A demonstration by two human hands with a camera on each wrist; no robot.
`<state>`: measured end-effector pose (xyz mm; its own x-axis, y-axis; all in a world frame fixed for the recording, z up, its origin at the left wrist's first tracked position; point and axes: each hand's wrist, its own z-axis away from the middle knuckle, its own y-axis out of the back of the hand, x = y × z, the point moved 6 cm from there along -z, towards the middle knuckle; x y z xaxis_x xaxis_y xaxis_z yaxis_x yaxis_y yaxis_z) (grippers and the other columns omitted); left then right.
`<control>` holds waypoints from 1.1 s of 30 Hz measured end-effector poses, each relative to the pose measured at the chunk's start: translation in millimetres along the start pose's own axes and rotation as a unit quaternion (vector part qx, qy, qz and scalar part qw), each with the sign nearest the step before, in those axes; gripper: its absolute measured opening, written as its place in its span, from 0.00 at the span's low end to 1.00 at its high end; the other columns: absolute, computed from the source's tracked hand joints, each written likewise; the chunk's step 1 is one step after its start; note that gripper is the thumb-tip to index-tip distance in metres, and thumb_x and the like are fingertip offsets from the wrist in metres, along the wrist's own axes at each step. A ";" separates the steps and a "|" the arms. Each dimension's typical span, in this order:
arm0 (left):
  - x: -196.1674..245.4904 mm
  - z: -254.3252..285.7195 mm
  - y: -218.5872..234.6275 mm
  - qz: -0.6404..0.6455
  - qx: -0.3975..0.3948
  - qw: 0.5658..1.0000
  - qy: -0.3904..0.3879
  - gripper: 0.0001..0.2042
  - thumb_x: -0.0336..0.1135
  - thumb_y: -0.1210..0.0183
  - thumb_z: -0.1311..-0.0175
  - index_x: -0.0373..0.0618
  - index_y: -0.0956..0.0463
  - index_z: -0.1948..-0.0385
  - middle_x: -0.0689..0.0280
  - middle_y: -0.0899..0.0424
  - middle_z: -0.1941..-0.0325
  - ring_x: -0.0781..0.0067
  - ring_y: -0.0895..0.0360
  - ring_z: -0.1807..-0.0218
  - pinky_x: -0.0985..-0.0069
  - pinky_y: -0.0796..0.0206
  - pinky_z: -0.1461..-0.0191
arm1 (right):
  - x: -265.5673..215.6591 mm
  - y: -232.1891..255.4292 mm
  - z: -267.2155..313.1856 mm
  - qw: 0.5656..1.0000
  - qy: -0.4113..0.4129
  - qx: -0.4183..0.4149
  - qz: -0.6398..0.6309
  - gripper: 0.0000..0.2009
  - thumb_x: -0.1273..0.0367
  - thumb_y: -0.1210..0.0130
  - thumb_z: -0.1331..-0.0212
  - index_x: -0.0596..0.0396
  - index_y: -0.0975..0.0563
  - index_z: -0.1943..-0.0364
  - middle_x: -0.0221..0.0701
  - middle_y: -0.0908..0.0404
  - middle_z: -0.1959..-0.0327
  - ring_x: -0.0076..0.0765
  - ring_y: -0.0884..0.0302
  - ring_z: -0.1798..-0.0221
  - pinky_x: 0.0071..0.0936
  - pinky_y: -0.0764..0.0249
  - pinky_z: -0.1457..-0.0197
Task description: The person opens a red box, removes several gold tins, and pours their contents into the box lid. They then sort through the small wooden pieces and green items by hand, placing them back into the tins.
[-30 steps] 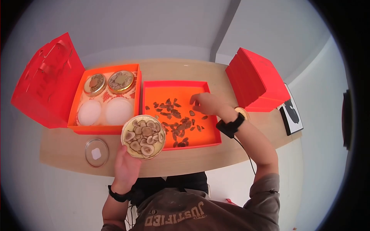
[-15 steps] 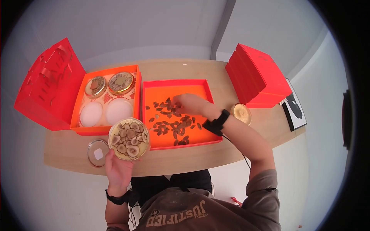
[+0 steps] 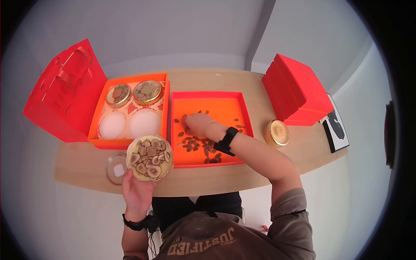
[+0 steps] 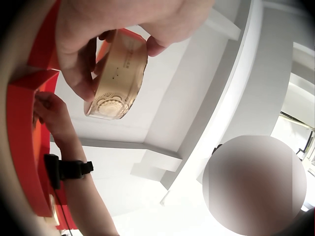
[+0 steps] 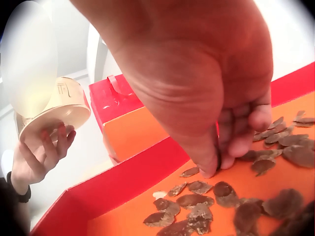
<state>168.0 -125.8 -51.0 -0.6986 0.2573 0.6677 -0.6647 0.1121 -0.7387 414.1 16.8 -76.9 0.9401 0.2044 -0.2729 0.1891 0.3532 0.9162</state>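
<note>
My left hand (image 3: 138,195) holds a round clear jar (image 4: 117,73) near the front edge of the table, thumb at its rim and fingers under its base. Pale round dried slices (image 3: 151,152) with dark rims fill its top. Inside a shallow orange tray (image 3: 225,106) with red sides lie many small brown dried slices (image 3: 195,144). Over the left part of that tray reaches my right hand (image 3: 200,124), fingers bent down. In the right wrist view its thumb and fingertips meet at the tray floor beside the brown slices (image 5: 195,200); whether they pinch one I cannot tell.
Left of the tray, an orange box (image 3: 97,123) holds two lidded jars (image 3: 147,92) and two white round pads (image 3: 144,123). A red gift bag (image 3: 65,95) stands behind it. A clear lid (image 3: 113,161) lies in front. At right are another jar (image 3: 277,133) and a red box (image 3: 299,93).
My right hand has swept leftward across the tray, from its right part to the slices at left. The left hand has carried the jar a little left, away from the tray.
</note>
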 end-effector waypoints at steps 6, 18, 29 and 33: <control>-0.6 0.2 3.1 0.013 -0.012 1.000 0.005 0.30 0.51 0.54 0.24 0.45 0.42 0.26 0.55 0.31 0.26 0.54 0.26 0.30 0.55 0.18 0.46 | 1.9 -0.3 -2.4 1.000 0.001 -0.012 0.005 0.08 0.66 0.38 0.38 0.51 0.18 0.58 0.38 0.15 0.59 0.49 0.17 0.52 0.43 0.22 0.49; 1.1 5.4 5.5 0.001 0.002 1.000 -0.003 0.30 0.51 0.54 0.25 0.43 0.42 0.27 0.53 0.30 0.27 0.53 0.25 0.32 0.54 0.20 0.45 | -3.8 -1.6 -2.1 0.999 0.020 0.019 0.017 0.07 0.70 0.41 0.37 0.57 0.17 0.60 0.42 0.15 0.56 0.51 0.17 0.48 0.46 0.21 0.47; 0.7 8.9 7.0 0.008 0.000 1.000 -0.001 0.30 0.51 0.52 0.25 0.46 0.42 0.27 0.55 0.30 0.27 0.53 0.25 0.32 0.55 0.18 0.47 | -21.4 10.0 7.2 0.987 0.102 -0.007 -0.125 0.10 0.69 0.35 0.41 0.55 0.18 0.58 0.36 0.14 0.62 0.42 0.15 0.56 0.37 0.21 0.52; 0.3 8.9 6.2 0.009 -0.002 1.000 0.001 0.30 0.51 0.52 0.25 0.45 0.42 0.27 0.55 0.30 0.27 0.54 0.25 0.32 0.55 0.17 0.47 | -49.6 -8.6 18.7 0.992 0.111 -0.044 -0.032 0.07 0.69 0.37 0.41 0.58 0.16 0.63 0.40 0.13 0.63 0.47 0.15 0.56 0.39 0.20 0.51</control>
<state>161.3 -133.6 -54.6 -0.7096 0.2609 0.6545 -0.6515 0.1107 -0.7505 371.1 -13.5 -65.8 0.8399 0.3710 -0.3961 0.2117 0.4480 0.8686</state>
